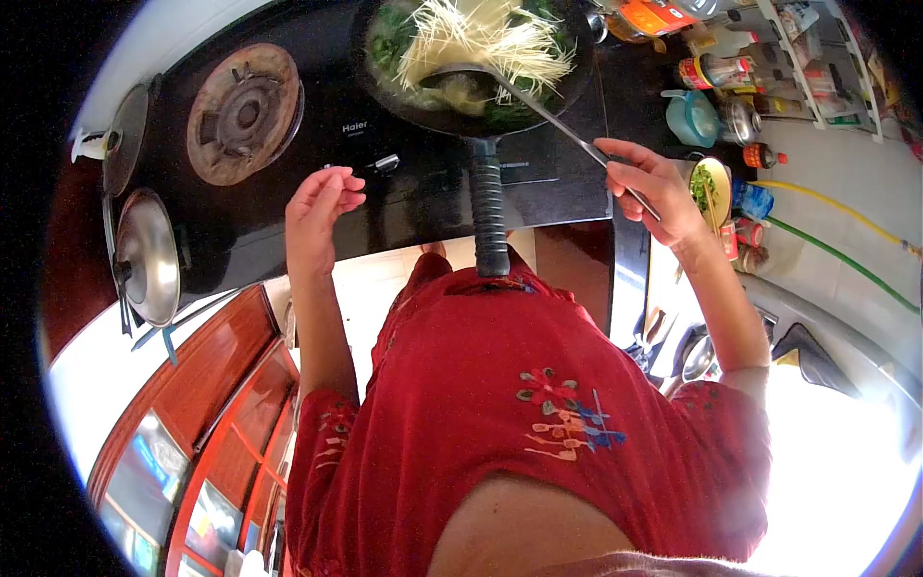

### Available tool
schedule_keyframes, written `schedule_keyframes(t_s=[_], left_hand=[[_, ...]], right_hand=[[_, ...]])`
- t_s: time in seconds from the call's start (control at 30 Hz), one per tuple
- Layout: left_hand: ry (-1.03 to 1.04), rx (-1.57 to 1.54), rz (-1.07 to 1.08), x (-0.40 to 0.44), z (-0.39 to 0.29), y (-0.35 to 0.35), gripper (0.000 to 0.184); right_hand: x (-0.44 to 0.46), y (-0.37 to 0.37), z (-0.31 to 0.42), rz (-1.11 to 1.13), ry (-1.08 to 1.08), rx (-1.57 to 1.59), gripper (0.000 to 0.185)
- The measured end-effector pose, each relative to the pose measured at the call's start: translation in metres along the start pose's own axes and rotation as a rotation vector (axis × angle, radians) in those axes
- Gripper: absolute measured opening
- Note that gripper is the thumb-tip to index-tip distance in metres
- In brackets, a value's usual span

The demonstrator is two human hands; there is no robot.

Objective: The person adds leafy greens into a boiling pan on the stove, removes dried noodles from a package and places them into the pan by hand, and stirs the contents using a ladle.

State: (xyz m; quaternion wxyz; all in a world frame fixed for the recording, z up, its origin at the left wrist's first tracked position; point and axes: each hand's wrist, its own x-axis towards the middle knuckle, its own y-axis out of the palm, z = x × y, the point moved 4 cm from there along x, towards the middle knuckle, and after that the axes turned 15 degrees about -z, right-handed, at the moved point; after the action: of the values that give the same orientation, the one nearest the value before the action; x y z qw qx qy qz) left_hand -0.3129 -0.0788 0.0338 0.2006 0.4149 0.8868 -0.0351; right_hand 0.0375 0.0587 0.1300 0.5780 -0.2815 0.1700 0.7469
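Observation:
My right hand (659, 192) is closed round the handle of a long metal ladle (553, 117). Its head reaches into a dark wok (437, 120), where broth and food partly cover it. Pale thin noodles (481, 43) lie in a heap in the wok, with leafy greens (385, 43) around them. The wok's ridged black handle (488, 207) points toward my body. My left hand (322, 216) hovers over the front edge of the stove, near a silver knob (386, 163). Its fingers are loosely curled, and nothing shows in them.
A second burner (245, 113) sits on the left of the black stove (336, 216). Metal lids (149, 258) stand at the far left. Bottles (716, 70), a teal pitcher (692, 117) and a bowl with chopped greens (710, 192) crowd the right side. Below left is a red-brown cabinet (221, 413).

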Motion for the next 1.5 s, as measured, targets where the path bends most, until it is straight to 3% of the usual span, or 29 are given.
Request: schedule_keyframes(t_s=[0.37,0.43,0.63,0.77,0.97,1.17,1.27,1.5], left_hand=[[-0.018,-0.008,-0.037,-0.001,0.002,-0.009,0.023],[-0.019,-0.022,-0.035,0.0,0.004,-0.009,0.023],[-0.014,0.007,-0.031,0.002,0.002,0.001,0.024],[-0.015,0.018,-0.015,0.004,0.001,0.007,0.024],[-0.005,0.022,-0.019,0.004,-0.006,0.015,0.021],[-0.03,0.051,-0.058,0.005,-0.007,0.009,0.02],[-0.031,0.034,-0.054,0.006,-0.004,0.008,0.02],[-0.017,0.049,-0.014,0.005,-0.015,0.018,0.02]], right_hand=[[-0.001,-0.018,0.081,-0.051,-0.289,-0.223,0.047],[-0.018,-0.033,0.105,-0.091,-0.243,-0.259,0.046],[-0.053,-0.075,0.141,-0.07,-0.364,-0.724,0.044],[-0.056,-0.087,0.139,-0.037,-0.367,-0.839,0.04],[-0.029,-0.069,0.107,-0.052,-0.344,-0.847,0.037],[0.01,-0.036,0.057,-0.082,-0.397,-0.582,0.039],[0.021,-0.023,0.053,-0.115,-0.458,-0.521,0.039],[0.04,-0.019,0.069,-0.127,-0.322,-0.211,0.042]])
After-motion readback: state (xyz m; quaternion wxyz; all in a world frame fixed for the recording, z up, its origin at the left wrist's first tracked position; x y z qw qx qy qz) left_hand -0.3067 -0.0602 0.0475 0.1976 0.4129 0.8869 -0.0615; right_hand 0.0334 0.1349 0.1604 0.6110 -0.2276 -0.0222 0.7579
